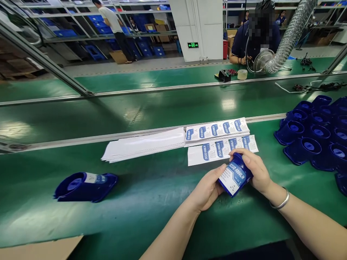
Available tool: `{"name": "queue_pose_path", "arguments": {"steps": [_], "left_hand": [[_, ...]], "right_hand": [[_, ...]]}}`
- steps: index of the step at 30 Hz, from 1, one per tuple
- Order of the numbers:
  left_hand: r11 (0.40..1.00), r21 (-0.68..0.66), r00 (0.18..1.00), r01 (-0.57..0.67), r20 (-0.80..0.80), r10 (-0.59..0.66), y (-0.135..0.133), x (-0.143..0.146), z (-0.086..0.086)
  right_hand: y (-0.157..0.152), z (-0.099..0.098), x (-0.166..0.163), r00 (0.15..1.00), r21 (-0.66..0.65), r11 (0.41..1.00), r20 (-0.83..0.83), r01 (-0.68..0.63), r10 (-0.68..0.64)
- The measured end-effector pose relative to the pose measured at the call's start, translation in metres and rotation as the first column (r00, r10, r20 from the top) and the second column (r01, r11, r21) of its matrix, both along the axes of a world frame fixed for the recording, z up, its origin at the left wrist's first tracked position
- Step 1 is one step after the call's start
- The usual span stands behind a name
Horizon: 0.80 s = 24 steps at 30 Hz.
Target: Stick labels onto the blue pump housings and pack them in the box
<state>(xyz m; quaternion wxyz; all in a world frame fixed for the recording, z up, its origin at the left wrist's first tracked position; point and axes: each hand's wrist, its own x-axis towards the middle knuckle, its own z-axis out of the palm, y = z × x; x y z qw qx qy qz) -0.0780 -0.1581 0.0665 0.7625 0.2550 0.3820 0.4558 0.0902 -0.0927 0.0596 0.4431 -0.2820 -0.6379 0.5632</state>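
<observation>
Both hands hold a blue plastic housing [235,175] just above the green table [141,202]. A white and blue label marked DC520-5000L/H lies across its curved side. My left hand [206,189] grips it from the left, with the thumb pressed on the label's edge. My right hand [254,169] wraps over its top and right side; a silver bangle is on that wrist. Just beyond the hands lies a strip of label stickers [222,149], with a second strip [217,130] behind it.
A labelled blue housing [85,186] lies on its side at the left. Several unlabelled blue housings [316,135] crowd the right. A stack of white backing sheets [143,146] sits mid-table. Across the conveyor a seated person [256,36] works beside a flexible silver duct [291,36]. Cardboard [40,249] sits bottom left.
</observation>
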Motion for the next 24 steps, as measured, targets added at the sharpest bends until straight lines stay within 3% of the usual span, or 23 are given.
{"name": "queue_pose_path", "arguments": {"steps": [6,11,21,24], "left_hand": [[0.991,0.136,0.960,0.004,-0.277,0.034,-0.001,-0.002,0.004],[0.947,0.316,0.802,0.060,-0.579,0.142,-0.001,-0.001,0.009],[0.916,0.385,0.713,0.113,-0.673,0.195,-0.006,0.003,0.006],[0.911,0.403,0.735,0.086,-0.643,0.215,-0.006,0.007,0.007]], "right_hand": [[0.004,-0.004,-0.003,0.993,-0.115,0.991,0.101,0.067,-0.056],[0.009,-0.012,-0.005,0.988,-0.210,0.970,0.123,0.118,-0.093],[0.012,-0.011,-0.004,0.985,-0.237,0.960,0.124,0.147,-0.120],[0.014,-0.008,-0.005,0.989,-0.335,0.931,0.074,0.144,-0.126]]}}
